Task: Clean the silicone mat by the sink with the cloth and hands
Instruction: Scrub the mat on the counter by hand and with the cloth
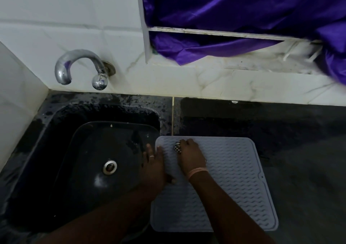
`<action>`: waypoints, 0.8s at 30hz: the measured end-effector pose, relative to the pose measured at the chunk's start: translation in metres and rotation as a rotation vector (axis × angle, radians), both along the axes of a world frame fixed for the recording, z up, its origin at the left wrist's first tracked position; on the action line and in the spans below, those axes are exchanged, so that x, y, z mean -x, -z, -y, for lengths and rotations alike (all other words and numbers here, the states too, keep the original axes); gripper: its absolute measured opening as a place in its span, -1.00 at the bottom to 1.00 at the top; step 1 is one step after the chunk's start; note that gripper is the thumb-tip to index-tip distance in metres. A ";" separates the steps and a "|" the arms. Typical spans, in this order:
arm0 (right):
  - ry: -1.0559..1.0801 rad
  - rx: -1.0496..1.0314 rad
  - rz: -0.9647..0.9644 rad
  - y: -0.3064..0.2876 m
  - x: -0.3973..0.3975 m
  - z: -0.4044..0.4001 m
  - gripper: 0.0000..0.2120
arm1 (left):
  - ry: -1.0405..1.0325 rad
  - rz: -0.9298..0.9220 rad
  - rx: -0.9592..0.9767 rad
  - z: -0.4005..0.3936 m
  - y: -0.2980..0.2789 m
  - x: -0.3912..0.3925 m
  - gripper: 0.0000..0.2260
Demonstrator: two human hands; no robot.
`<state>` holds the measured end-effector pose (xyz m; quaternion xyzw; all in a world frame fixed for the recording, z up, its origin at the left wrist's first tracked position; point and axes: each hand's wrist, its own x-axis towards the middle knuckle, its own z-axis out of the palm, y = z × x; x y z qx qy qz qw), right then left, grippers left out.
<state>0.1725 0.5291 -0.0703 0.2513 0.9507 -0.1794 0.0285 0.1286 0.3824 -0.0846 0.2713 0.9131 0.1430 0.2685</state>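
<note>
2 hands are down on a grey silicone mat (224, 178) with wavy lines on it. Around it, a dark counter (299, 150) runs to the right, and it looks wet and spotty near the back. A black sink (61, 150) sits just left of the mat, with a round silver drain (109, 167) in the bottom. A shiny curved tap (78, 65) sticks out of the white tiled wall (56, 19) above the sink. Purple shiny fabric (234, 5) hangs over a window ledge (224, 63) at the back right. No words or labels can be read anywhere.

The mat lies flat on the counter, with its left edge right at the sink's rim. The left hand (153, 167) lies flat with straight fingers on the mat's left edge, partly over the sink, and holds nothing. It wears 1 ring. The right hand (191, 155) is curled around a small checked cloth (177, 147), balled up, and presses it on the mat near the far left corner. A pink band is on that wrist.
</note>
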 end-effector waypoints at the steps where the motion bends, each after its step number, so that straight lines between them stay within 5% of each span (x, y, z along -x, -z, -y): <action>1: -0.012 -0.043 0.001 0.001 -0.006 -0.006 -0.70 | -0.016 0.101 -0.057 -0.002 -0.001 -0.003 0.12; 4: -0.027 -0.149 0.054 0.001 -0.020 -0.028 -0.67 | -0.044 0.195 -0.198 -0.010 -0.007 -0.016 -0.14; 9: -0.016 -0.165 0.075 0.002 -0.026 -0.044 -0.65 | 0.127 -0.106 0.011 -0.022 -0.017 -0.031 -0.23; 16: 0.154 0.014 0.070 -0.005 -0.015 -0.023 -0.65 | -0.001 -0.100 0.228 -0.010 -0.013 -0.013 0.19; 24: 0.097 0.024 0.016 0.004 0.023 0.026 -0.70 | 0.057 -0.119 0.288 -0.012 -0.015 -0.007 0.03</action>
